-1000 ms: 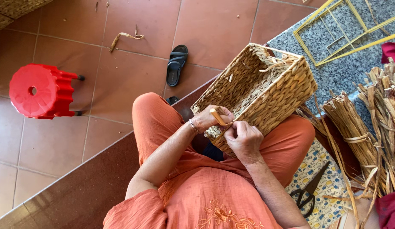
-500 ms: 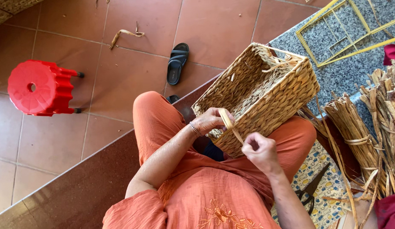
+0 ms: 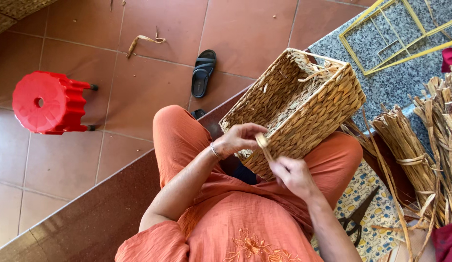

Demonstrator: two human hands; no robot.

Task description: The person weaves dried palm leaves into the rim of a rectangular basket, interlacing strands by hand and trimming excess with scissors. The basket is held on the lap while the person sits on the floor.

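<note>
We pinched the straw strand (image 3: 264,147) between left hand (image 3: 240,138) and right hand (image 3: 291,175) at the woven basket's (image 3: 303,104) six-o'clock rim; overpulling risked snapping it.

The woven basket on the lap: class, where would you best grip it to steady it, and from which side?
Grip the woven basket at its near rim corner, where the left hand rests, coming from the lap side. It lies tilted, its opening facing up and away, so that edge is closest.
</note>
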